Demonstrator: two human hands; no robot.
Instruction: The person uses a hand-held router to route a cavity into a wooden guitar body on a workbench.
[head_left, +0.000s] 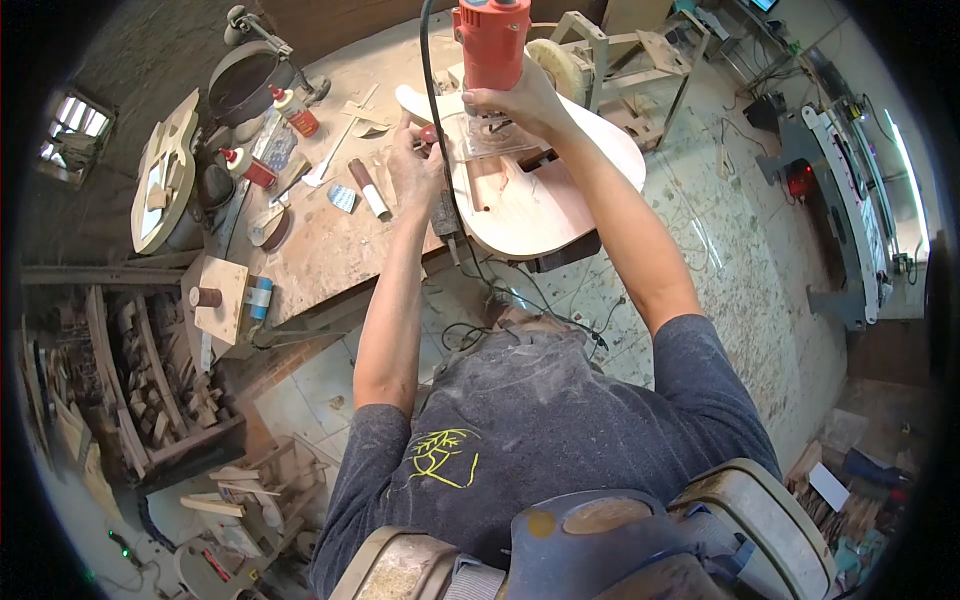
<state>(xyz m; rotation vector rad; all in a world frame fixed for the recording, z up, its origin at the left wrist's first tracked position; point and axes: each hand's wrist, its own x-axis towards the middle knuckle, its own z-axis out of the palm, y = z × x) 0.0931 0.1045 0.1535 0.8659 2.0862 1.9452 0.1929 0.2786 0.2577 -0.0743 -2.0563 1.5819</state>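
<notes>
A pale wooden guitar body lies at the bench's right end, with dark cut-outs in its face. On it stands a red handheld router with a clear flat base. My right hand is wrapped round the router's lower part. At the body's left edge, my left hand is closed, its fingers against a round red knob. What the knob belongs to is hidden. A black cable hangs in front of the router's left side, past my left hand.
Glue bottles, a sanding block and wood scraps lie on the dusty workbench. Another guitar body stands at the left. A wooden frame is beyond the workpiece. Cables trail below the bench.
</notes>
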